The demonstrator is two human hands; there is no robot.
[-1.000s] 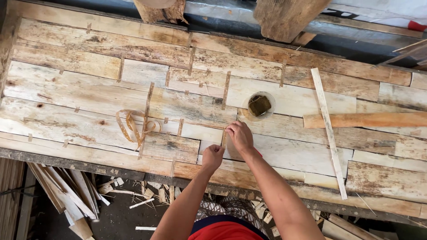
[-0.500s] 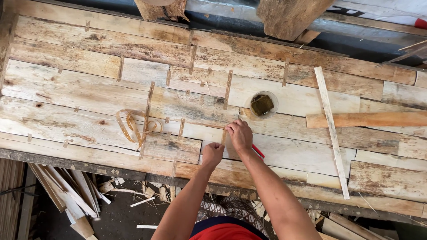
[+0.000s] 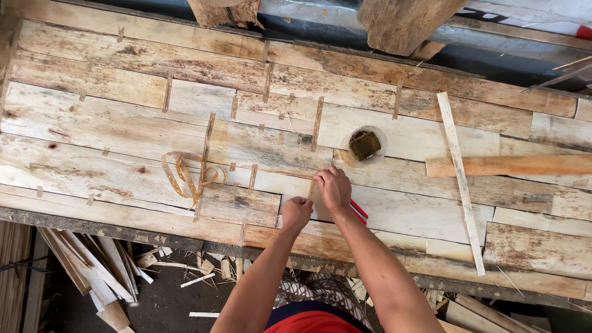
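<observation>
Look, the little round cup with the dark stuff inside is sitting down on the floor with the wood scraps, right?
Not quite. The little round cup with the dark stuff inside sits up on the plank tabletop, just beyond the right hand. The head view shows it.

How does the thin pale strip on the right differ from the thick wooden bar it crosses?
The thin pale strip is slim, whitish and runs nearly up-down in the view; the thick wooden bar is broader, orange-brown and runs left-right to the frame's edge. The strip lies over the bar. Both are wood, resting on the plank surface, away from both hands.
</observation>
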